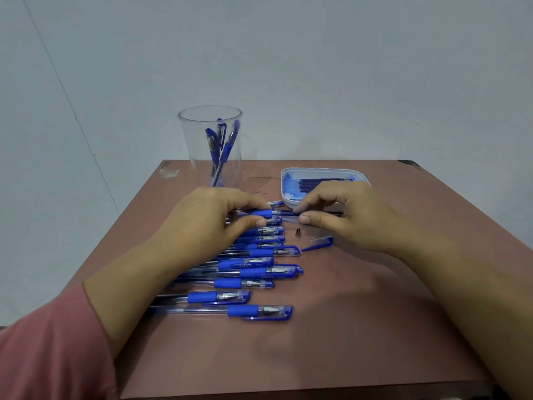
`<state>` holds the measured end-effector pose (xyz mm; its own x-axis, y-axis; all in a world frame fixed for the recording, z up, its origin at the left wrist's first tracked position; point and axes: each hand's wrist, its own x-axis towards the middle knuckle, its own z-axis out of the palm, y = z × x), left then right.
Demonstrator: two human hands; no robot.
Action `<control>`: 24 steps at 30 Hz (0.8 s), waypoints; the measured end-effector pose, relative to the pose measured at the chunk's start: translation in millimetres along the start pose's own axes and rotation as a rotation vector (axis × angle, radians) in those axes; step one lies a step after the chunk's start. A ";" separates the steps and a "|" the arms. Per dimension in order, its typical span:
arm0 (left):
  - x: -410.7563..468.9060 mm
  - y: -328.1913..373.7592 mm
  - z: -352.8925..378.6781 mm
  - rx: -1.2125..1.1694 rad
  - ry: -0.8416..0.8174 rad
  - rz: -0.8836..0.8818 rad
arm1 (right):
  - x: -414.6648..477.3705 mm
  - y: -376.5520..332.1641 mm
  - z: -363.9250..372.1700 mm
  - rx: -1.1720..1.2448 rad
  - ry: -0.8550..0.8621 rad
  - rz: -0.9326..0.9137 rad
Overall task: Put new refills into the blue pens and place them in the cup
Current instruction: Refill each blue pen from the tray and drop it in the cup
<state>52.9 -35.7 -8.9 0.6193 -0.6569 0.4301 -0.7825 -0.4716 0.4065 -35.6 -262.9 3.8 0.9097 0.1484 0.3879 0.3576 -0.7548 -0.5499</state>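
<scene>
The open pen barrel (pixel 261 213) is held level just above the desk (pixel 360 327), at the far end of the row of pens (pixel 248 272). It is pinched at its blue rubber section by the left grip (pixel 207 220), thumb and fingers curled round it. A refill (pixel 287 212) is lined up at its mouth, nipped between thumb and forefinger of the right grip (pixel 346 215).

The refill is best kept in line with the barrel and pushed straight home. After that the metal tip (pixel 298 234), lying loose just beside, can be screwed on and the cap (pixel 317 243) pressed over.

Finished pens (pixel 219 148) are seen standing in the cup (pixel 190 157) behind, and spare refills in the tray (pixel 320 169). How deep the refill sits cannot be told, as the joint is hidden by fingers. The tray is partly covered by the right grip.
</scene>
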 end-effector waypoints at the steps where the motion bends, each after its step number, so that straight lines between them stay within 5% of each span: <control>1: 0.1 -1.0 0.0 0.002 0.005 0.001 | 0.5 -0.5 1.0 0.001 -0.002 -0.006; 24: 0.2 -5.3 2.2 -0.010 0.030 -0.029 | 3.1 11.1 10.0 -0.051 0.074 -0.047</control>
<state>57.1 -34.5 -12.8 0.6435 -0.6249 0.4421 -0.7636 -0.4839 0.4274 -26.7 -264.4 -8.5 0.8734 0.1380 0.4670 0.3863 -0.7802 -0.4920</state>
